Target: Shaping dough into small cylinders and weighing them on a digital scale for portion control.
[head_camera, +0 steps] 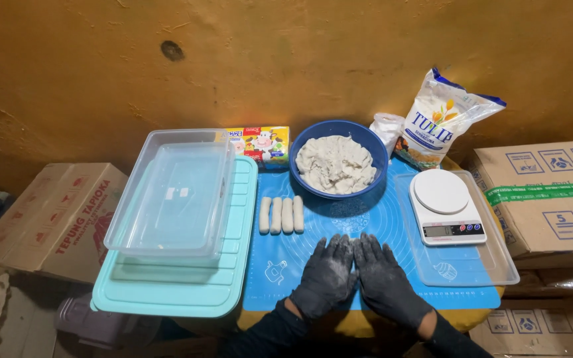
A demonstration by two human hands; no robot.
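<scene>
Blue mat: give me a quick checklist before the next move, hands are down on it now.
1. Left hand and right hand gloved, floured, flat on the blue mat: ok.
2. Anything under the palms: cannot tell.
3. Dough in the blue bowl: ok.
4. Four dough logs side by side on the mat: ok.
5. Scale platform bare: ok.
6. Clear container holds nothing visible: ok.

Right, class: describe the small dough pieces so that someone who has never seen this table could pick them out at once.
Find the blue silicone mat covering the table, then the round blue bowl of dough at its far edge. Just left and nearer lie four short pale dough logs, side by side; unlike the shapeless mass in the bowl, they are smooth, even cylinders.
</scene>
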